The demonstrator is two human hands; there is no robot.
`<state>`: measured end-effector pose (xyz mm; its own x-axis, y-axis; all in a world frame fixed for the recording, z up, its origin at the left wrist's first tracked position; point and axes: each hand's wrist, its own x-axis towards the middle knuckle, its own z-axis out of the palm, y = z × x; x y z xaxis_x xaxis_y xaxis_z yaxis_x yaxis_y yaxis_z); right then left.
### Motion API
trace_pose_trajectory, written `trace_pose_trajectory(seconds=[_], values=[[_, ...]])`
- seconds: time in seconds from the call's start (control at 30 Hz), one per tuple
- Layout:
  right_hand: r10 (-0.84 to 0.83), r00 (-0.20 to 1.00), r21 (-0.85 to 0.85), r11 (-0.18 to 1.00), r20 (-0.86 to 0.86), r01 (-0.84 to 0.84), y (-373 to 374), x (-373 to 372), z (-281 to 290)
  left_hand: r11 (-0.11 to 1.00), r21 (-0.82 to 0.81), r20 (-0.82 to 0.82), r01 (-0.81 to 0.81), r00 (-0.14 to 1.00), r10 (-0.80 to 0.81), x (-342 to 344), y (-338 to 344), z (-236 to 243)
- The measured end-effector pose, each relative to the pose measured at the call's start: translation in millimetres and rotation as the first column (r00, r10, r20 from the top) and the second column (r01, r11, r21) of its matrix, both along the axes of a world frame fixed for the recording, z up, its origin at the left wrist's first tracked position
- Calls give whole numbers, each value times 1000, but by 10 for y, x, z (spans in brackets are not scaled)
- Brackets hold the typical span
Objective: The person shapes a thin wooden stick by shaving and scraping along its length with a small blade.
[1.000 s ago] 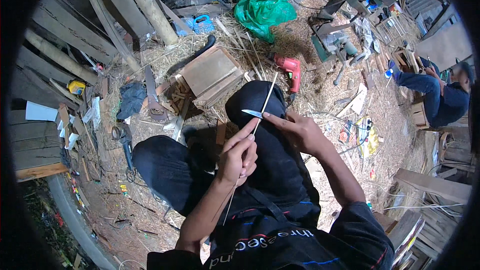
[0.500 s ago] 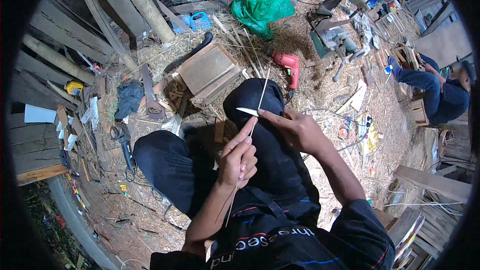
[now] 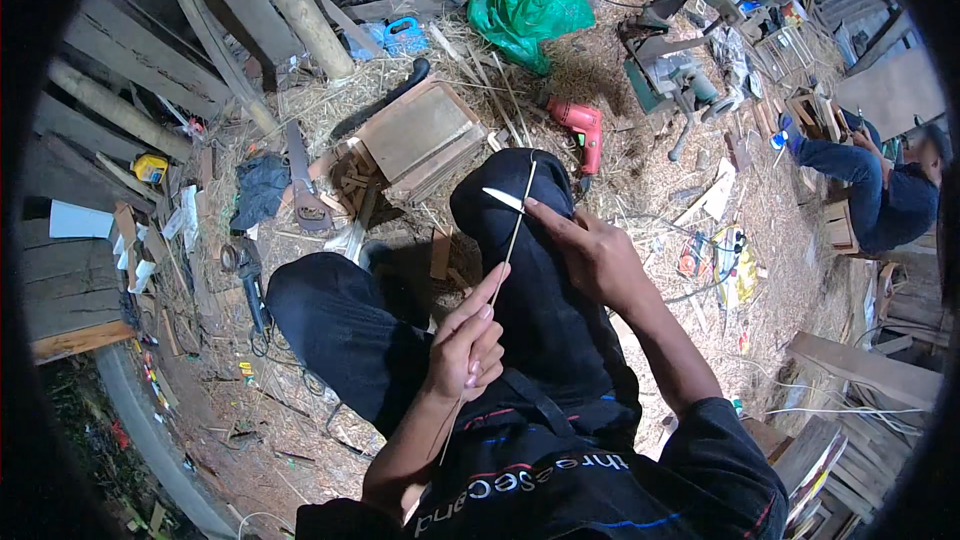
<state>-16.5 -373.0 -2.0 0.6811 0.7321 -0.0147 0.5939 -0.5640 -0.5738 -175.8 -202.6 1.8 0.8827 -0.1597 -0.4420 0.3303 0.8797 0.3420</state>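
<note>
My left hand [image 3: 467,350] is closed around a thin pale strip of wood or bamboo [image 3: 516,231], index finger laid along it. The strip slants up over my right knee, and its lower end runs back past my wrist. My right hand [image 3: 600,255] grips a knife, its handle hidden in the palm. The knife's blade [image 3: 503,198] points left and lies across the strip near its upper part, with my right index finger stretched along by the blade.
Beyond my knees are a wooden block [image 3: 420,140], a red drill [image 3: 578,130] and a green plastic bag [image 3: 530,5]. A handsaw [image 3: 304,185] lies to the left. A bench machine [image 3: 670,80] stands far right, and another person [image 3: 880,180] sits at the right. Shavings cover the ground.
My left hand has drawn down the strip toward me, away from the blade. The right hand with the knife has shifted slightly up and right.
</note>
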Motion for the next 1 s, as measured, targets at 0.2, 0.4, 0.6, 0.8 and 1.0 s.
trace_pose_trajectory(seconds=[0.2, 0.4, 0.6, 0.8, 1.0], values=[[-54, 998, 147, 988, 13, 52, 28, -30, -39, 993, -115, -30, -17, 999, 14, -275, 24, 69], [-139, 990, 110, 984, -2, 139, 40, -131, -113, 992, -130, -18, -2, 1000, 0, -311, -15, 132], [-195, 980, 271, 942, -39, 198, 49, -83, -166, 989, -137, -18, -48, 999, 46, -448, 2, 184], [-265, 951, 390, 868, -160, 307, -59, -24, -210, 984, -151, -6, -93, 996, 93, -456, -37, 228], [140, 990, 206, 969, 4, -138, -167, 23, -105, 992, -116, 82, -41, 995, 51, 339, -62, 33]])
